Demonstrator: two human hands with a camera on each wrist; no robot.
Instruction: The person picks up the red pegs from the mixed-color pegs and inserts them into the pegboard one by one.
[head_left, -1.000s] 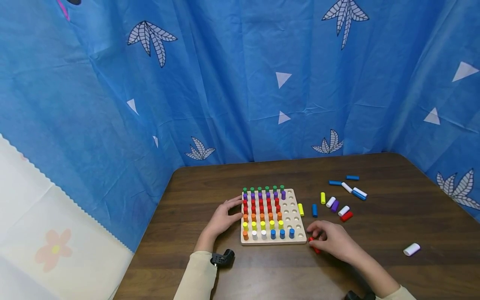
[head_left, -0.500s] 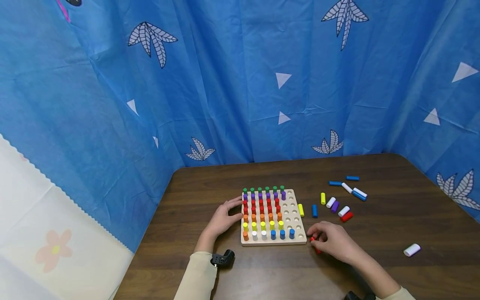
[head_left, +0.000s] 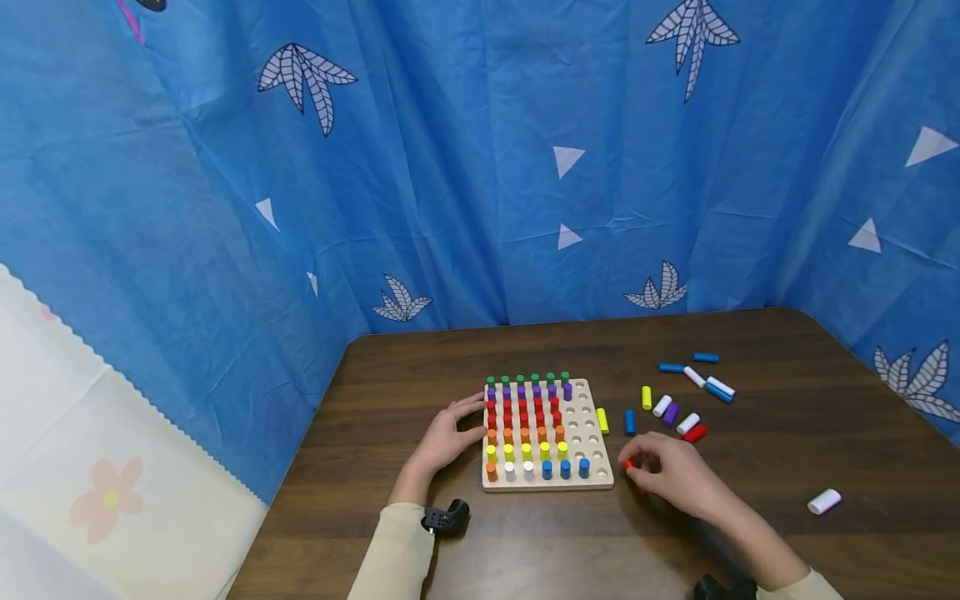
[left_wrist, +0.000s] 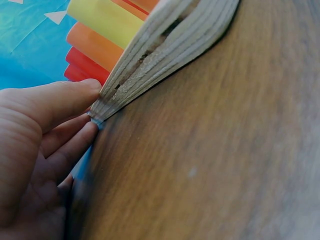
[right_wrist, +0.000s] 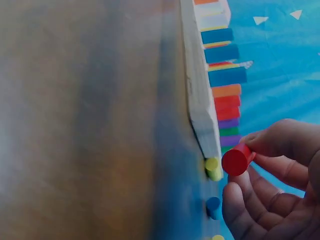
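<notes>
A light wooden pegboard stands on the table with rows of coloured pegs in its left and middle columns; several holes on its right side show bare. My left hand rests its fingertips and thumb against the board's left edge, fingers fairly straight. In the left wrist view the thumb touches the board's side close to orange and red pegs. Just off the board's front right corner, my right hand pinches a red peg between thumb and fingers, with one round end facing the right wrist camera.
Loose pegs lie right of the board: a yellow peg against its edge, a blue peg, a purple peg and several others behind. A white peg lies alone at far right. A blue curtain hangs behind the table.
My right hand has shifted slightly right and away from me with the red peg, which now sits higher in the head view. The left hand and the board have stayed in place.
</notes>
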